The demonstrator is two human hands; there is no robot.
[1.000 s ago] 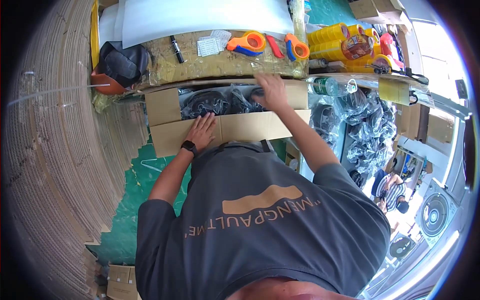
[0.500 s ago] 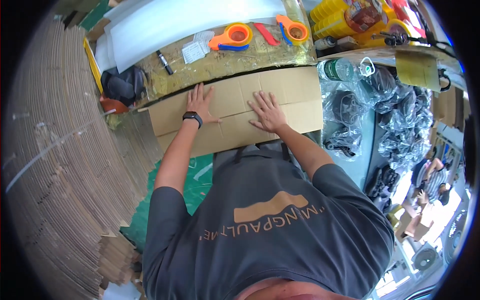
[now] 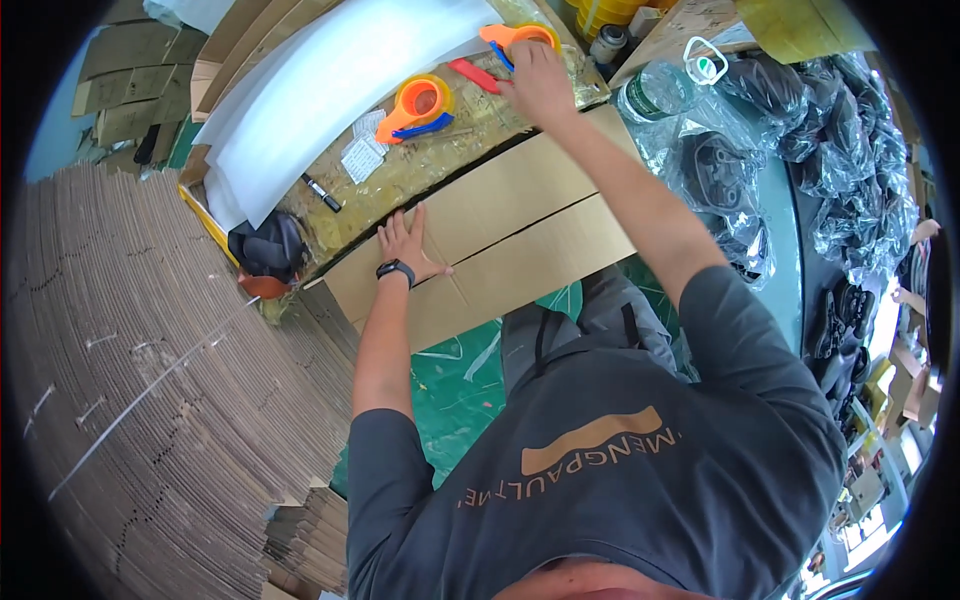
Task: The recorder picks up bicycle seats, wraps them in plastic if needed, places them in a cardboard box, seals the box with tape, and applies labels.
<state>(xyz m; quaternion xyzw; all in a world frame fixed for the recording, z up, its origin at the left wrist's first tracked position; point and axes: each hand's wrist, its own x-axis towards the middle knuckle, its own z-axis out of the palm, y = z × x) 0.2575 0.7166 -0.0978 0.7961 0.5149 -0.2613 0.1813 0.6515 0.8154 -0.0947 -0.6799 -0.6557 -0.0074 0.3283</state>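
A brown cardboard box (image 3: 520, 235) with its top flaps folded shut lies in front of me. My left hand (image 3: 408, 243) presses flat on the flaps near the left end, a black watch on its wrist. My right hand (image 3: 538, 82) reaches beyond the box to the worktable and closes around an orange tape dispenser (image 3: 512, 38) with a red and blue handle. A second orange tape dispenser (image 3: 420, 104) rests to its left on the table.
A white foam sheet roll (image 3: 330, 80) and a black marker (image 3: 322, 192) lie on the worktable. Tall stacks of flat cardboard (image 3: 150, 400) fill the left. Plastic-bagged black parts (image 3: 800, 130) and a water bottle (image 3: 650, 90) are on the right. A black cap (image 3: 268, 248) sits at the table's corner.
The flaps that stood open over the bagged parts are now folded shut. My right hand left the box top and reached up to the far tape dispenser; my left hand stays on the flaps.
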